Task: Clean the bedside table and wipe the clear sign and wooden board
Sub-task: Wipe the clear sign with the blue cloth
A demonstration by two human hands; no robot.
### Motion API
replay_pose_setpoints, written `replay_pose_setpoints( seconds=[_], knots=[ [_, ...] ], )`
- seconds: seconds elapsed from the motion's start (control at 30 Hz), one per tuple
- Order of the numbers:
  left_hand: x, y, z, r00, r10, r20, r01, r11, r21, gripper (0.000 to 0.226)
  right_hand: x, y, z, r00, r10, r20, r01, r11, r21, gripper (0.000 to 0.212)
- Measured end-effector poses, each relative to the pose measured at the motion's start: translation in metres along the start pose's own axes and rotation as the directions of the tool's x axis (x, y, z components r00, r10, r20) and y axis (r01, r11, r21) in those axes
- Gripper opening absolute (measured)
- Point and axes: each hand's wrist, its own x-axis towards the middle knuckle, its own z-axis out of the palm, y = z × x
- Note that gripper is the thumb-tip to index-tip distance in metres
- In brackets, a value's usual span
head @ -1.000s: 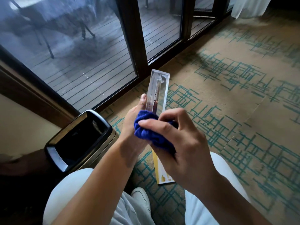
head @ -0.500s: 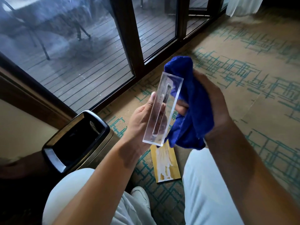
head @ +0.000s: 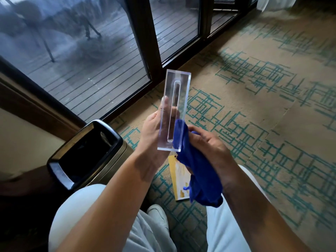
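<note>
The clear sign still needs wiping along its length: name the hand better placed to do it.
Right. The right hand already holds the blue cloth against the lower edge of the clear sign. The left hand is occupied, its grip holding the sign up.

The clear sign (head: pixel 174 110) is a long, thick block of see-through acrylic with a narrow slot cut down its middle, held up lengthwise above the carpet, its top end tipped away toward the glass door. The left hand (head: pixel 154 131) cradles it from behind along its lower half, fingers showing through the plastic. A bunched deep-blue cloth (head: pixel 198 171) presses against the block's lower right edge, gripped in the right hand (head: pixel 209 144), its loose end hanging down.
</note>
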Motion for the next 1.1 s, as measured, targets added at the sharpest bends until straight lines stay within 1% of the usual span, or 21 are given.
replay_pose_setpoints(
  seconds=[0.07,0.13,0.23,0.3,0.4,0.47,0.5,0.53,0.57,0.6,0.67,0.7,0.73,0.83,0.87,0.93,0.97,1.0,1.03,1.07,1.1],
  knots=[
    [0.001,-0.003,-0.003,1.0,0.008,0.028,-0.007,1.0,-0.028,0.064,-0.004,0.003,-0.002,1.0,0.009,-0.015,-0.01,0.997,-0.075,0.004],
    [0.002,-0.005,-0.006,0.999,0.034,0.009,-0.034,0.999,0.008,0.057,-0.007,0.011,-0.005,0.999,0.026,-0.018,-0.028,0.99,-0.137,0.007],
    [0.004,-0.006,-0.006,0.992,0.12,-0.049,-0.12,0.993,0.019,0.055,-0.013,0.02,-0.002,0.999,0.052,-0.007,-0.053,0.991,-0.12,0.014],
    [0.003,-0.007,-0.004,0.983,0.166,-0.084,-0.16,0.985,0.066,0.049,-0.016,0.022,0.002,0.998,0.056,-0.029,-0.056,0.998,-0.027,0.019],
    [0.002,-0.007,-0.001,0.971,0.216,-0.105,-0.211,0.976,0.062,0.044,-0.019,0.025,0.003,0.993,0.092,-0.068,-0.08,0.984,0.158,0.019],
    [0.004,-0.009,-0.002,0.95,0.307,-0.051,-0.301,0.949,0.096,0.044,-0.021,0.027,0.001,0.99,0.114,-0.081,-0.096,0.976,0.196,0.019],
    [0.005,-0.009,-0.003,0.932,0.362,-0.017,-0.358,0.928,0.107,0.043,-0.021,0.028,-0.001,0.989,0.119,-0.083,-0.098,0.97,0.221,0.024],
    [0.007,-0.008,-0.006,0.908,0.418,0.02,-0.417,0.9,0.127,0.04,-0.022,0.029,-0.004,0.989,0.12,-0.081,-0.094,0.958,0.271,0.035],
    [0.008,-0.007,-0.009,0.882,0.467,0.063,-0.47,0.868,0.156,0.036,-0.022,0.027,-0.007,0.991,0.111,-0.07,-0.08,0.934,0.349,0.045],
    [0.007,-0.006,-0.011,0.858,0.501,0.114,-0.514,0.837,0.189,0.032,-0.022,0.024,-0.01,0.993,0.097,-0.061,-0.061,0.899,0.433,0.049],
    [0.003,-0.004,-0.015,0.83,0.522,0.196,-0.557,0.795,0.241,0.026,-0.023,0.013,-0.019,0.99,0.105,-0.099,-0.04,0.858,0.512,0.033],
    [0.0,-0.003,-0.015,0.822,0.525,0.221,-0.569,0.783,0.252,0.025,-0.024,0.006,-0.022,0.983,0.124,-0.136,-0.043,0.872,0.487,0.025],
    [-0.003,-0.002,-0.016,0.805,0.541,0.243,-0.592,0.76,0.27,0.026,-0.026,-0.002,-0.024,0.976,0.133,-0.17,-0.047,0.899,0.435,0.024],
    [-0.005,0.002,-0.019,0.728,0.602,0.329,-0.685,0.62,0.382,0.036,-0.029,-0.014,-0.024,0.958,0.108,-0.267,-0.032,0.961,0.273,0.025],
    [-0.005,0.003,-0.02,0.702,0.621,0.349,-0.709,0.561,0.427,0.04,-0.03,-0.016,-0.022,0.948,0.112,-0.297,-0.033,0.966,0.257,0.023],
    [-0.004,0.002,-0.021,0.645,0.67,0.368,-0.737,0.419,0.53,0.043,-0.03,-0.017,-0.018,0.942,0.117,-0.314,-0.012,0.949,0.316,0.021],
    [-0.004,0.0,-0.021,0.617,0.69,0.38,-0.742,0.348,0.573,0.042,-0.028,-0.016,-0.017,0.946,0.076,-0.316,0.04,0.938,0.345,0.021],
    [-0.004,-0.002,-0.019,0.599,0.7,0.389,-0.741,0.299,0.601,0.04,-0.027,-0.015,-0.016,0.94,-0.003,-0.34,0.113,0.946,0.303,0.02],
    [-0.004,-0.004,-0.018,0.595,0.705,0.387,-0.734,0.28,0.618,0.04,-0.025,-0.015,-0.015,0.914,-0.115,-0.39,0.182,0.974,0.139,0.017],
    [-0.003,-0.006,-0.018,0.598,0.71,0.372,-0.725,0.281,0.629,0.041,-0.023,-0.014,-0.013,0.867,-0.25,-0.432,0.229,0.968,-0.101,0.012],
    [-0.001,-0.008,-0.019,0.604,0.716,0.35,-0.716,0.295,0.632,0.042,-0.02,-0.015,-0.011,0.808,-0.39,-0.442,0.257,0.908,-0.331,0.012]
  ],
)
